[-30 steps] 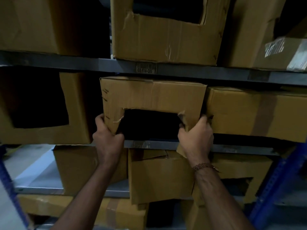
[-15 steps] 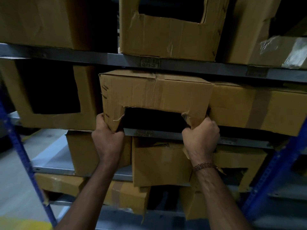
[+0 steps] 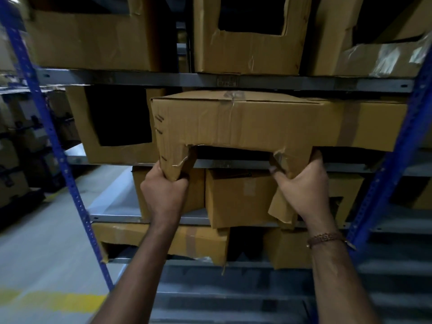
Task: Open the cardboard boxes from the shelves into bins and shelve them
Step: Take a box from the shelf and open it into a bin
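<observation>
A brown cardboard box [image 3: 233, 122] with a rectangular hole cut in its front sticks out from the middle shelf [image 3: 233, 163], its front end past the shelf edge. My left hand [image 3: 164, 195] grips the box's lower left front corner. My right hand [image 3: 304, 190] grips the lower right front corner, thumb inside the cut hole, with a torn cardboard flap hanging under the palm. The inside of the box is dark and hidden.
Other cut-open boxes sit to the left [image 3: 117, 127], above [image 3: 252, 38] and on the shelves below [image 3: 238, 197]. A taped box [image 3: 364, 125] stands just to the right. Blue uprights [image 3: 58, 155] [image 3: 392, 164] frame the bay. Grey aisle floor with a yellow line [image 3: 53, 300] lies to the left.
Both hands have drawn the box out toward me, so its top now shows. The view has pulled back and shifted, showing the blue uprights and the floor.
</observation>
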Action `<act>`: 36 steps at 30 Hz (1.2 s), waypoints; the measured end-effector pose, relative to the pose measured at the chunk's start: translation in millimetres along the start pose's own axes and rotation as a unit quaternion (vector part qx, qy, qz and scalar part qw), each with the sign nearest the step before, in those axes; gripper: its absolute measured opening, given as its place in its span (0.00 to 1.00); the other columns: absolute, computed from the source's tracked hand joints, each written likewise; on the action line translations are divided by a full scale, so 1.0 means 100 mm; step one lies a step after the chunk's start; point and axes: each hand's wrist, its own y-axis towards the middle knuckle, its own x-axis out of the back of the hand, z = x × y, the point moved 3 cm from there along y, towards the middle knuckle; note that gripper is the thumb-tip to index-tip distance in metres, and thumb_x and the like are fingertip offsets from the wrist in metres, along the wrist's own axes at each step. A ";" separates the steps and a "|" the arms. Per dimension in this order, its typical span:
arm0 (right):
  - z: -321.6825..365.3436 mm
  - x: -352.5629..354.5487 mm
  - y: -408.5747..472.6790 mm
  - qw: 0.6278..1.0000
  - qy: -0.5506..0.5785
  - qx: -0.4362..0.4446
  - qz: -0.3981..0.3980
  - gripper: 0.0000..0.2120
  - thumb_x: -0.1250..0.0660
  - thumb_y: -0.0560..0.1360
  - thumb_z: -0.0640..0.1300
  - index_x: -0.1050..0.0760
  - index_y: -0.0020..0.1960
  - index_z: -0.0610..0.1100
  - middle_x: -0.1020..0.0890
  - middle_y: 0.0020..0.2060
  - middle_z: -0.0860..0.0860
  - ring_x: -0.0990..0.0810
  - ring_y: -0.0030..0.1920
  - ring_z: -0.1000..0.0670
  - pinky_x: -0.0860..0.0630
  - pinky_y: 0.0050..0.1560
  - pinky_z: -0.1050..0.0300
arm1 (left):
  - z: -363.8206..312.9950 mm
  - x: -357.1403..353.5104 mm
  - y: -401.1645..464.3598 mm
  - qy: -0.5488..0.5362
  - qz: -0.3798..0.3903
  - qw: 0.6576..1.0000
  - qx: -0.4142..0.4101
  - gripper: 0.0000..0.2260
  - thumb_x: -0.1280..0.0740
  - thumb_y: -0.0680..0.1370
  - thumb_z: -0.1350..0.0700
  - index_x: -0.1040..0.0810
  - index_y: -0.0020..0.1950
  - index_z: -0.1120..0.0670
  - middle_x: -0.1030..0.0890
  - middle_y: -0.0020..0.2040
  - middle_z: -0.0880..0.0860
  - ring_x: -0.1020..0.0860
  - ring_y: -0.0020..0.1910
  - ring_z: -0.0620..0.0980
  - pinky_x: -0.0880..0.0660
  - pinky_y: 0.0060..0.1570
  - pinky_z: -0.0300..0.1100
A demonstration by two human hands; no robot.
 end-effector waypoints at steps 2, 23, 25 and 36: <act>0.10 0.12 -0.23 0.994 0.067 0.029 0.076 0.49 0.18 0.66 0.62 0.38 0.78 0.50 0.22 0.66 0.57 0.22 0.64 0.59 0.25 0.58 0.68 | 0.02 0.21 -0.09 -0.025 0.042 0.998 0.033 0.12 0.23 0.73 0.60 0.24 0.43 0.46 0.21 0.39 0.43 0.19 0.43 0.46 0.28 0.36 0.35; 0.66 1.26 -1.80 0.880 0.422 -0.163 0.144 0.32 0.28 0.70 0.50 0.23 0.74 0.45 0.17 0.66 0.44 0.18 0.63 0.43 0.17 0.56 0.46 | -0.52 2.07 -1.02 -0.360 0.321 0.850 0.209 0.39 0.54 0.78 0.23 0.24 0.75 0.45 0.17 0.66 0.57 0.17 0.64 0.59 0.22 0.61 0.59; 0.65 1.32 -1.97 0.870 0.425 -0.167 0.186 0.34 0.33 0.68 0.44 0.25 0.75 0.46 0.17 0.67 0.44 0.19 0.65 0.42 0.19 0.61 0.46 | -0.53 2.17 -1.16 -0.345 0.317 0.855 0.223 0.34 0.47 0.80 0.28 0.22 0.72 0.49 0.16 0.62 0.59 0.16 0.59 0.59 0.18 0.56 0.55; 0.24 1.88 -2.99 0.876 0.262 -0.313 0.257 0.39 0.16 0.62 0.60 0.20 0.67 0.44 0.12 0.57 0.45 0.14 0.59 0.43 0.19 0.64 0.40 | -0.32 2.94 -2.40 -0.319 0.362 0.830 0.279 0.17 0.33 0.73 0.54 0.21 0.60 0.57 0.16 0.39 0.54 0.17 0.34 0.50 0.20 0.31 0.39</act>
